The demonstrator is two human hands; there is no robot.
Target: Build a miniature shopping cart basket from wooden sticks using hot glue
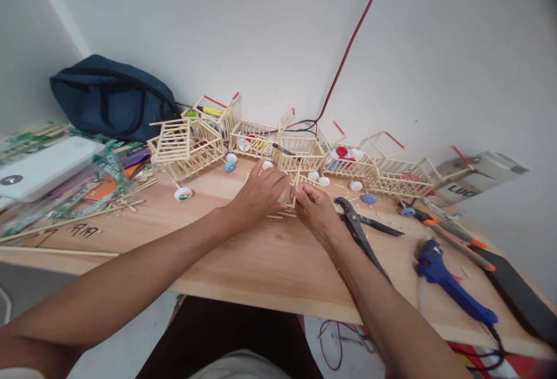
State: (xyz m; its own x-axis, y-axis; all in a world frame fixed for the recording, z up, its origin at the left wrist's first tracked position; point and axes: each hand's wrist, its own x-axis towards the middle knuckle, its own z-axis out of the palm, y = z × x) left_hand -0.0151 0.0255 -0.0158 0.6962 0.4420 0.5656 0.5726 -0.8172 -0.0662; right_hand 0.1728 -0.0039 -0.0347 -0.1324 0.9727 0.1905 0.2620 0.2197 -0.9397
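At the middle of the table my left hand [263, 190] and my right hand [315, 208] work close together. Between the thumb and fingers of my right hand is a thin wooden stick [297, 179], standing nearly upright. The fingers of my left hand bend down beside it, and their tips are partly hidden, so what they pinch is unclear. A few loose sticks [281, 215] lie on the wood just under the hands. Right behind them stands a small stick-built cart [300, 162], with white bottle caps [324, 181] lying in front of it.
More stick carts [185, 147] line the wall, some holding caps. To the right lie black pliers [357, 222], orange-handled pliers [461, 239], a blue glue gun [456, 292] and a carton [474, 179]. A blue bag [115, 100] and a white box [50, 167] are at left.
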